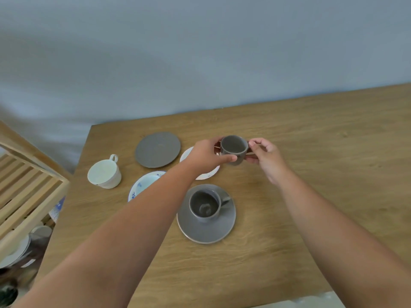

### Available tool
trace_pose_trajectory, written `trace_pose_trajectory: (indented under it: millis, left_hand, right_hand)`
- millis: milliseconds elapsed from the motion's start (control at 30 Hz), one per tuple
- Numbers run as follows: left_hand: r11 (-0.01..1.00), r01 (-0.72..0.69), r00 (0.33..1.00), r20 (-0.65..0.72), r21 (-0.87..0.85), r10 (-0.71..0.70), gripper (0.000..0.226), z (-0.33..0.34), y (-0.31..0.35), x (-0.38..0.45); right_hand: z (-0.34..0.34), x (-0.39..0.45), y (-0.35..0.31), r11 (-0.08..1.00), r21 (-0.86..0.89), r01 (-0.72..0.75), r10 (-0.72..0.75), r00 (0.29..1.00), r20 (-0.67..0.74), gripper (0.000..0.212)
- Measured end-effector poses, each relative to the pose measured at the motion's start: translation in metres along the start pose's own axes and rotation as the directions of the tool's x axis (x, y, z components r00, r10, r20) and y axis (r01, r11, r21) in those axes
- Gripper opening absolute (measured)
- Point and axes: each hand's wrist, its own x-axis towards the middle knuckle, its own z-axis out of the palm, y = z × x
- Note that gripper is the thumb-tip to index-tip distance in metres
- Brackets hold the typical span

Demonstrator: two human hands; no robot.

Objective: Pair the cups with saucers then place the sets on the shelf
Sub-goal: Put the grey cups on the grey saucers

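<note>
A small grey cup (234, 148) is held between both hands above the far middle of the wooden table (311, 174). My left hand (206, 156) grips its left side and my right hand (265, 155) pinches its right side. A bare grey saucer (157, 149) lies to the left. A white saucer (212, 173) shows partly under my left hand. Nearer to me, another grey cup (204, 204) sits on a grey saucer (205, 230). A white cup (104, 172) stands alone at the left. A blue-patterned cup and saucer (142, 184) are partly hidden by my left forearm.
A wooden slatted shelf (26, 192) stands off the table's left edge, with plates and crockery (22, 247) on its lower level. A pale wall runs behind the table. The table's right half is bare wood.
</note>
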Motion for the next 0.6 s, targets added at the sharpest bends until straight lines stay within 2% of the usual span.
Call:
trace_pose_trajectory:
  millis: [267,533,600]
  left_hand:
    - [0.978,0.053,0.991,-0.107,-0.200,-0.076,0.065,-0.077,-0.021,-0.016]
    - [0.977,0.131,0.974,-0.163,-0.171,-0.159,0.059,-0.138,-0.067,-0.031]
    - [0.966,0.187,0.967,-0.139,-0.179,-0.213,0.055,-0.186,-0.127,-0.023]
  right_hand:
    - [0.067,0.010,-0.038,0.996,-0.025,0.084,-0.080,0.991,0.107,0.012]
    - [0.159,0.040,-0.030,0.995,-0.091,0.033,-0.015,0.983,0.185,0.012]
    - [0.234,0.063,-0.021,0.989,-0.150,0.001,0.028,0.982,0.188,0.010]
